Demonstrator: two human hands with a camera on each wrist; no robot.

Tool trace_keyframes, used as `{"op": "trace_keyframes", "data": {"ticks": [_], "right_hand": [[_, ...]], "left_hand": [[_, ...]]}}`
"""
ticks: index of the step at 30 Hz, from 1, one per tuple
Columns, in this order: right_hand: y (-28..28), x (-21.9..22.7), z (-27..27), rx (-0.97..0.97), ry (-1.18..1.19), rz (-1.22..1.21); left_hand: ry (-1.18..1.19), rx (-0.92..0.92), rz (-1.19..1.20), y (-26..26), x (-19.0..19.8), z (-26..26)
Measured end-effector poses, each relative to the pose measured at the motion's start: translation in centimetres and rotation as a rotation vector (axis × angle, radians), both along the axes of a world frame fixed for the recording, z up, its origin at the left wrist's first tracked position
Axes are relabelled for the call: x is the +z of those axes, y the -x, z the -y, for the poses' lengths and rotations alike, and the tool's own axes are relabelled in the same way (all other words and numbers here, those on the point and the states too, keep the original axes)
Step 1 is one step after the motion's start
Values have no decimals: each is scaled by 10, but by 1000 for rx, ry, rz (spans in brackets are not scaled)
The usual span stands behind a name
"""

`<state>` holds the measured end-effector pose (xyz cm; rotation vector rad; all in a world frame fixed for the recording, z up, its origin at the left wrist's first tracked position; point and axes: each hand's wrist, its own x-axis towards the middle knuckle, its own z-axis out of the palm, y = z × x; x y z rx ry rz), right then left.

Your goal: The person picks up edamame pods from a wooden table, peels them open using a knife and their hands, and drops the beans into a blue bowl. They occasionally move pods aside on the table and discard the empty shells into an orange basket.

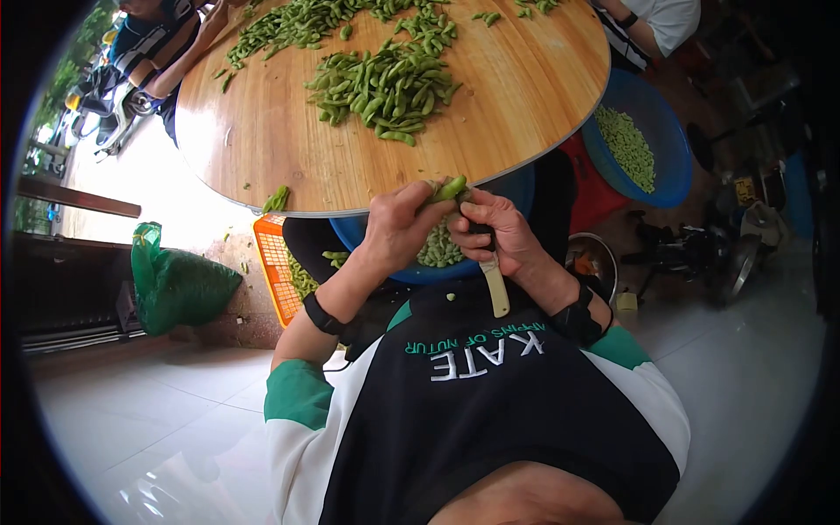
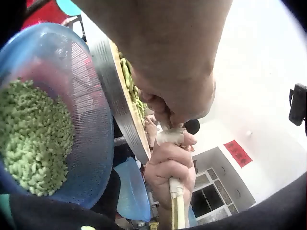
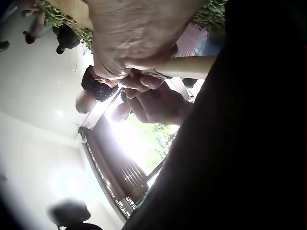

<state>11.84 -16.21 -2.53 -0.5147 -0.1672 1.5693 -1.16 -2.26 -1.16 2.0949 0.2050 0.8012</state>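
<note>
Just off the near edge of the round wooden counter (image 1: 271, 149), a person holds both hands close together. The left hand (image 1: 398, 223) pinches a green pod (image 1: 451, 187) between its curled thumb and fingers. The right hand (image 1: 503, 236) has its fingers curled round a tool with a cream handle (image 1: 496, 290), and the handle pokes out down toward the person's shirt. The tool's other end is hidden, and it is hard to tell if the right fingers touch the pod.

Below the hands, partly under the counter, sits a blue tub (image 1: 347, 232) with pale green beans (image 1: 437, 251) in it. On the counter lies a big pile of pods (image 1: 381, 87). Right of the counter is a blue bowl (image 1: 678, 166) with more beans. Left of the tub, by the counter's near edge, stands an orange basket (image 1: 278, 280) with pods in it.
</note>
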Motion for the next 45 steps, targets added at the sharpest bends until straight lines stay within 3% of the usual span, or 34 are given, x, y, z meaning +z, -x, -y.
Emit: {"op": "trace_keyframes", "data": {"ticks": [1, 3, 7, 9, 10, 12, 13, 14, 15, 16, 18, 19, 21, 22, 24, 25, 28, 32, 34, 37, 44, 45], "right_hand": [[1, 2, -1, -38, 1, 69], [0, 7, -3, -72, -4, 143], [-3, 3, 1, -146, 54, 524], [-6, 1, 5, -149, 17, 639], [-7, 1, 5, -144, 17, 640], [-8, -1, 6, -78, 120, 891], [-5, -4, 3, -76, 118, 890], [1, -11, -2, -274, 63, 1135], [5, -12, -4, -479, 5, 1373], [4, -11, -4, -479, 7, 1372], [0, -5, -6, -529, -61, 1766], [-1, -7, -6, -528, -55, 1761], [-3, -9, -7, -606, -367, 2219], [-2, -12, -7, -606, -368, 2219], [4, -19, -7, -525, -185, 1908], [4, -18, -7, -526, -185, 1909], [8, -18, -9, -456, -105, 1923], [10, -22, -12, -538, -179, 2079], [11, -23, -13, -536, -245, 2135], [14, -28, -12, -446, -300, 2203], [6, -29, -11, -391, -288, 2298], [1, -27, -11, -395, -272, 2252]], "left_hand": [[-1, 6, 2, 1, 0, 0], [476, -4, -127, -1, -2, 1], [731, 17, -249, 0, -3, 4], [1649, -332, -225, 4, 2, -3], [1650, -330, -221, 3, -1, 1], [1220, -112, -327, 2, -9, 11], [1132, -110, -385, 3, -8, 11], [1133, -108, -386, 2, -12, 12], [983, -60, -373, 1, -20, 14], [831, -15, -359, 0, -27, 15], [787, -15, -351, 0, -35, 15], [747, -16, -347, 2, -37, 17], [817, -12, -333, 3, -36, 24], [884, -8, -312, 2, -31, 27], [852, -11, -371, 4, -18, 31], [821, -13, -430, 4, -13, 32], [844, 19, -413, 2, -25, 31], [858, 41, -429, -3, -34, 26], [1050, 94, -498, -7, -37, 28], [1153, 129, -419, -11, -74, 32], [1036, 159, -299, -23, -94, 38], [916, 112, -367, -22, -88, 34]]}}
